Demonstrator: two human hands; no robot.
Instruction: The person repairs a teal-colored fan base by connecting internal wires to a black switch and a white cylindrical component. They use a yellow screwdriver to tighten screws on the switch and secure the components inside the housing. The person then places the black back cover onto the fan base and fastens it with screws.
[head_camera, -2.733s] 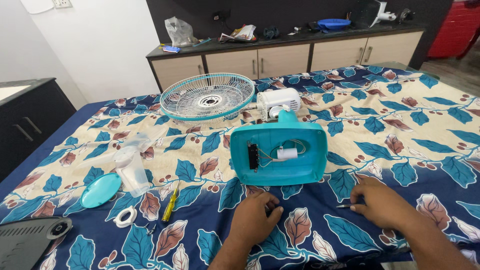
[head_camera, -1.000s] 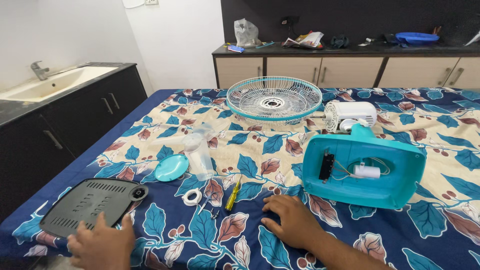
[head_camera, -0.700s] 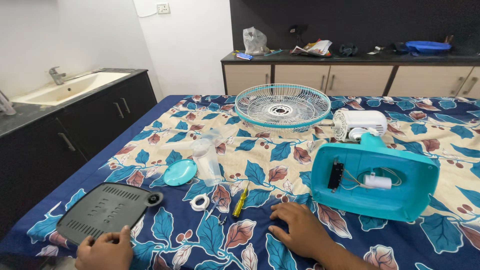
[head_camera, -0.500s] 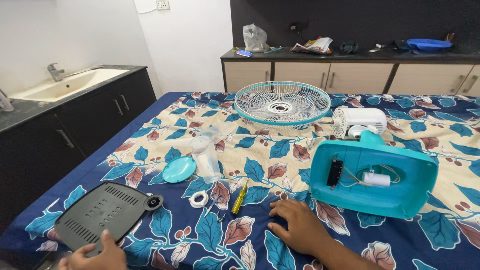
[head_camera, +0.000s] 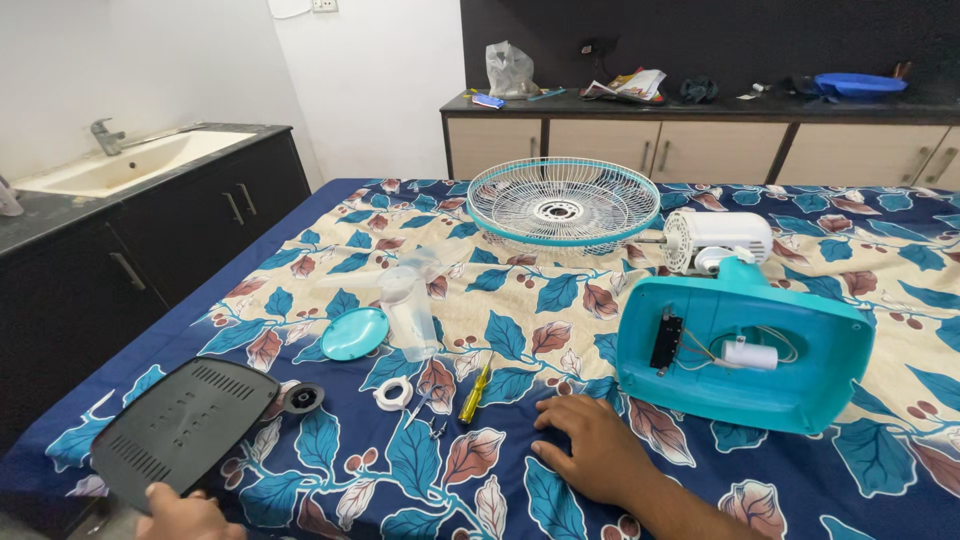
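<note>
Left hand: left hand (head_camera: 188, 512) sits at the bottom edge of the head view, at the near edge of the dark grey cover (head_camera: 185, 428); only the knuckles show, so whether its grip pinches the cover or only touches it cannot be told
Cover: flat, vented, rounded rectangle; lies at the near left corner of the sheet (head_camera: 520, 330), partly overhanging the edge
Cover axis: long axis runs from near left to far right, pointing toward the black cap (head_camera: 302, 398) just beside its far corner
Direction from grip: cover lies directly ahead of the left hand, away from the body
Right hand: right hand (head_camera: 598, 452) rests palm down on the sheet, fingers spread flat, holding nothing
Right hand pose: forearm enters from the lower right; fingertips point left toward the screwdriver (head_camera: 474, 390)
Nearer hand: left hand is at the cover; right hand is well apart from it
Fan base: teal base (head_camera: 745, 355) lies just beyond the right hand, open side showing wiring and a white capacitor
Motor: white motor (head_camera: 720, 238) behind the base
Grille: fan grille (head_camera: 563, 203) at the far centre
Small parts: white ring (head_camera: 393, 393), teal disc (head_camera: 355, 333) and clear blade (head_camera: 408, 305) lie between cover and screwdriver
</note>
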